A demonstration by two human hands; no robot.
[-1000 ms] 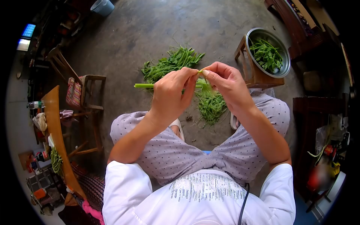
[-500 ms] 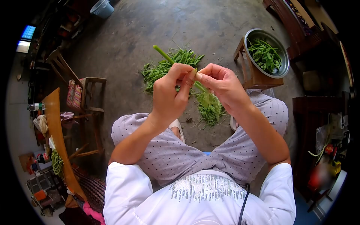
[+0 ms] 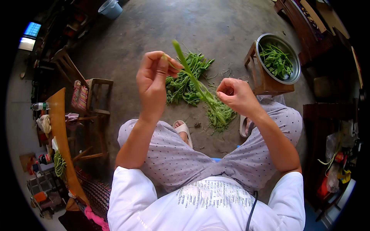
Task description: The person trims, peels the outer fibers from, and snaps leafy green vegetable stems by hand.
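My left hand (image 3: 154,75) is raised, thumb and fingers pinched on a thin strand of a green stem (image 3: 189,71). The stem hangs slanting between my hands, its thick end up and its thin lower end over a pile of shredded greens (image 3: 219,115). My right hand (image 3: 237,95) is closed in a pinch to the right of the stem; what its fingertips hold, if anything, is too small to make out. Behind the stem, a heap of leafy green stems (image 3: 190,94) lies on the floor.
A metal basin (image 3: 260,40) with greens rests on a wooden stool (image 3: 266,84) at the right. On the left are a wooden chair (image 3: 98,81) and a table edge (image 3: 58,115). A blue bucket (image 3: 110,9) stands at the far left. My feet flank the shreds.
My hands, together before, have moved apart, the left going up and left, the right going down and right. The stem has swung into a steeper slant between them.
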